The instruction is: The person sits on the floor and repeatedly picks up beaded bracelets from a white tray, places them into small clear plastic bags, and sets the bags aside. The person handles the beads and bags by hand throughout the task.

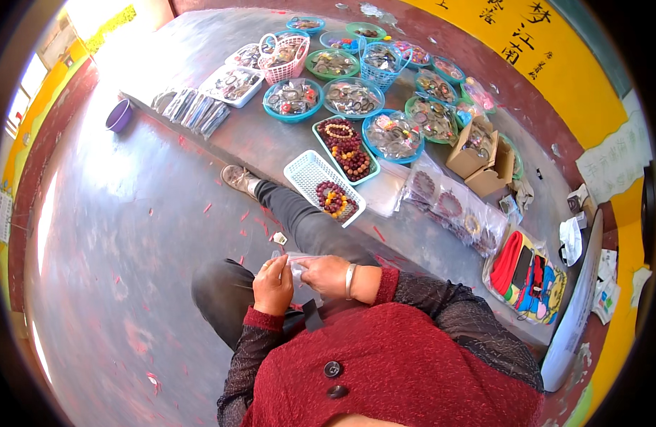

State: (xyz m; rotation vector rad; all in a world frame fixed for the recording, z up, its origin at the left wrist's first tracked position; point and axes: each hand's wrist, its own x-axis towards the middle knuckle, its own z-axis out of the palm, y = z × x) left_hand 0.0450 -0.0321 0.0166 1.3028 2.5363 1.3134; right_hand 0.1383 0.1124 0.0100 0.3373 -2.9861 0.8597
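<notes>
Over my lap I hold a small clear plastic bag (297, 267) between both hands. My left hand (273, 286) is closed, pinching the bag's left edge with thumb and fingertips. From the other side my right hand (326, 275), with a bangle at the wrist, grips the bag, its fingertips partly hidden behind the plastic. What the bag contains, if anything, is too small to make out. Beyond my knee, a white plastic basket (304, 171) holds dark red and yellow bead bracelets (335, 201). Next to it, a light green basket (374, 169) is filled with more bead bracelets (346, 148).
On the raised grey ledge stand several round baskets, including a blue one (393, 136) with bagged trinkets. Bagged bracelets (452, 205) and a cardboard box (490, 174) lie to the right, near folded colourful cloth (528, 277). A purple basin (119, 116) sits on the floor, far left.
</notes>
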